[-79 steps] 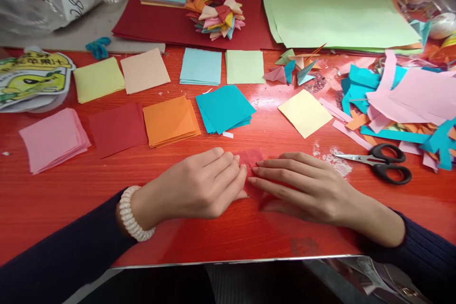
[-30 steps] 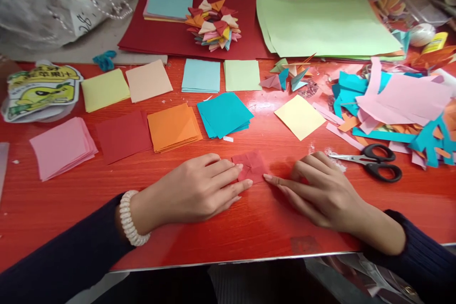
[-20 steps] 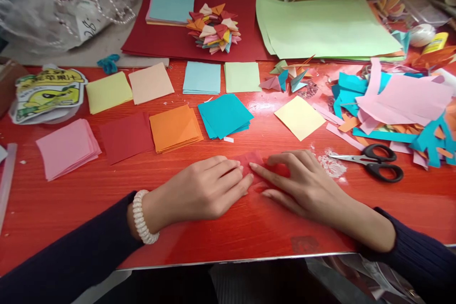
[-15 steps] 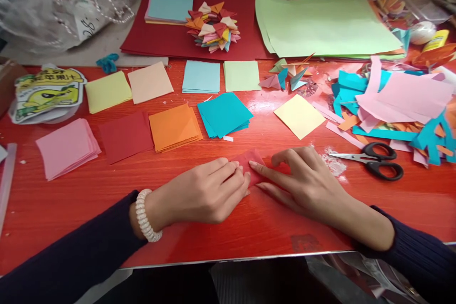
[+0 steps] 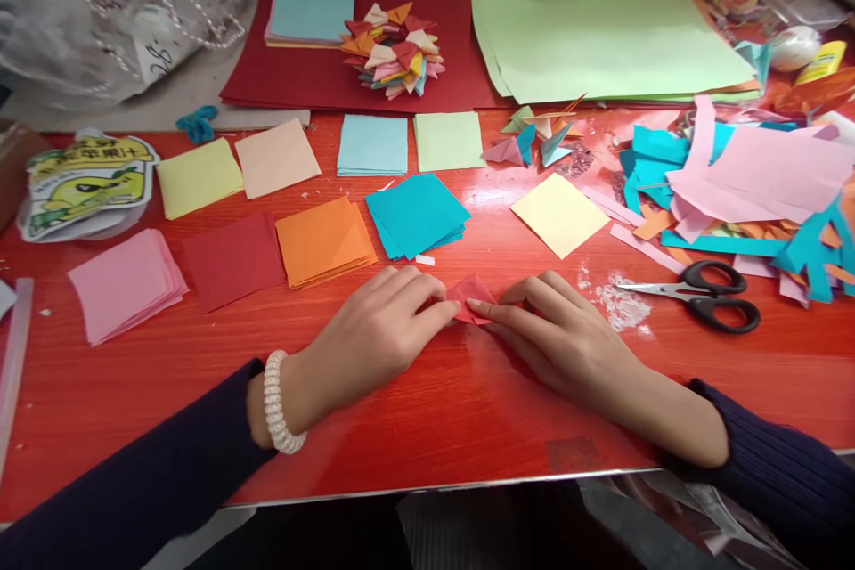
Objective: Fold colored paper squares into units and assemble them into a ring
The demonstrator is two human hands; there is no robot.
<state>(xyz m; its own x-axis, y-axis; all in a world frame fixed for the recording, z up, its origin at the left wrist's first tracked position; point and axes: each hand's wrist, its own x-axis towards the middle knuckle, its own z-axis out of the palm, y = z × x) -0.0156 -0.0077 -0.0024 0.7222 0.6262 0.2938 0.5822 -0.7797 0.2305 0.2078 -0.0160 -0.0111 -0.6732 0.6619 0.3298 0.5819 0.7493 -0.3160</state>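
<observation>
Between my two hands a small folded piece of red paper (image 5: 473,296) lies at the front middle of the red table (image 5: 427,436). My left hand (image 5: 384,321) has its fingers closed on the paper's left side, thumb at the edge. From the right, my right hand (image 5: 561,329) presses an index fingertip on the paper's top, and its other fingers are curled at the right edge, partly hidden. Just beyond my hands are a stack of teal paper squares (image 5: 419,215), a stack of orange squares (image 5: 325,242) and a pale yellow square (image 5: 559,215).
Scissors (image 5: 701,294) with black handles lie to the right, near a heap of pink and teal paper scraps (image 5: 761,178). Pink squares (image 5: 126,285) and dark red squares (image 5: 233,260) lie left. Behind stands a ring of folded colored paper (image 5: 394,49) beside large green sheets (image 5: 614,44).
My left hand has shifted its grip, its fingers now farther up and its thumb at the paper's edge. The red paper looks smaller. My right hand has stayed nearly in place.
</observation>
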